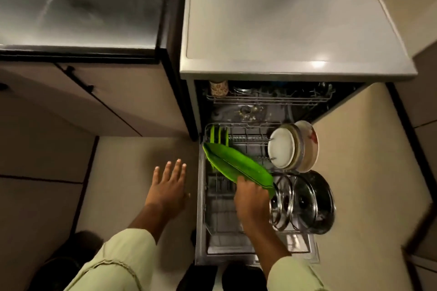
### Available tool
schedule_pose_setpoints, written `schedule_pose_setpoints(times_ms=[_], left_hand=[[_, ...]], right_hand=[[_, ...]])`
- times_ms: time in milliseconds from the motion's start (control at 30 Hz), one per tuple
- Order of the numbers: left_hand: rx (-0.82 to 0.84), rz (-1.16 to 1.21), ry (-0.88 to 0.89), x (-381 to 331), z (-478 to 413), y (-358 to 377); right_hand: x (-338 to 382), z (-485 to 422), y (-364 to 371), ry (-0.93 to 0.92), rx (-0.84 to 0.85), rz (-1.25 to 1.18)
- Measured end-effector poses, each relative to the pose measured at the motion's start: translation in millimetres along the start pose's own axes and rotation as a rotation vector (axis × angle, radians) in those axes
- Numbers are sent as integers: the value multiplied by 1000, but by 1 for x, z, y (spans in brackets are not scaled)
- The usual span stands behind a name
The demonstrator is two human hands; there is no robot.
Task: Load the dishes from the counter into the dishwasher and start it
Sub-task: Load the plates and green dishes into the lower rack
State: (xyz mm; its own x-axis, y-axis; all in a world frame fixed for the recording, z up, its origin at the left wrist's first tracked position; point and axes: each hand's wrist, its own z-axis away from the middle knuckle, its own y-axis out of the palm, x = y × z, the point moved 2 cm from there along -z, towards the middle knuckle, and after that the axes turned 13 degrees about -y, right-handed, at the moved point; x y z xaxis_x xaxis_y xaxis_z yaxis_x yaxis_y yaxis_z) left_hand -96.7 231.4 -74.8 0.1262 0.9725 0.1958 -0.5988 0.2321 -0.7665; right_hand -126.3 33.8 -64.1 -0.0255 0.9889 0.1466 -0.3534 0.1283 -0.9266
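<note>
- Head view looks down into the open dishwasher (192, 111), with its lower rack (220, 229) pulled out towards you.
- Your right hand (251, 198) has its grip closed on the near end of a green leaf-shaped platter (236, 164). The platter is tilted over the middle of the lower rack, its far tip pointing at the rack's far left corner.
- Your left hand (169, 184) is held over the floor beside the rack's left edge, grip wide, fingers spread and straight, holding nothing.
- Three green plates (219, 134) stand on edge in the rack's far left corner, just beyond the platter's tip.
- At the far right corner, white plates (281, 145) stand on edge, with a patterned bowl (308, 146) against them.
- Along the rack's right edge, nearer you, steel-rimmed lids (283, 198) stand on edge in a row.
- The upper rack (269, 99) sits back inside; a floral mug (218, 88) is at its left end, a glass jar (242, 90) just beside it.
- A grey worktop (283, 19) covers the machine.
</note>
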Motion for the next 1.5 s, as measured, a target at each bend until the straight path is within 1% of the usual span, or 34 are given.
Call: schedule_pose_setpoints(times_ms=[100, 200, 267, 333, 400, 467, 633, 733, 900, 1133, 1267, 1333, 1500], left_hand=[[31, -54, 67, -15, -37, 18], [93, -88, 108, -35, -74, 44], [139, -113, 119, -46, -99, 66], [182, -139, 131, -56, -121, 82], [207, -156, 129, -64, -142, 94], [203, -169, 122, -70, -164, 101], [143, -201, 133, -81, -218, 121], [145, -189, 134, -85, -244, 134], [173, -177, 129, -91, -268, 148], [237, -202, 130, -101, -285, 149], [216, -172, 115, -100, -286, 155], [222, -143, 104, -100, -289, 156], [300, -138, 111, -103, -297, 153]], right_hand=[[-15, -28, 22, 158, 41, -73], [-38, -61, 59, 221, -56, -180], [-50, -86, 85, 272, -77, -215], [-61, -105, 106, 278, -108, -263], [-72, -125, 124, 305, -172, -394], [-82, -145, 141, 329, -226, -502], [-111, -195, 181, 391, -298, -624], [-121, -216, 197, 380, -254, -691], [-121, -237, 217, 282, -226, -722], [-121, -261, 227, 292, -171, -664], [-124, -276, 237, 294, -144, -654], [-126, -283, 243, 278, -123, -686], [-129, -292, 263, 218, -9, -830]])
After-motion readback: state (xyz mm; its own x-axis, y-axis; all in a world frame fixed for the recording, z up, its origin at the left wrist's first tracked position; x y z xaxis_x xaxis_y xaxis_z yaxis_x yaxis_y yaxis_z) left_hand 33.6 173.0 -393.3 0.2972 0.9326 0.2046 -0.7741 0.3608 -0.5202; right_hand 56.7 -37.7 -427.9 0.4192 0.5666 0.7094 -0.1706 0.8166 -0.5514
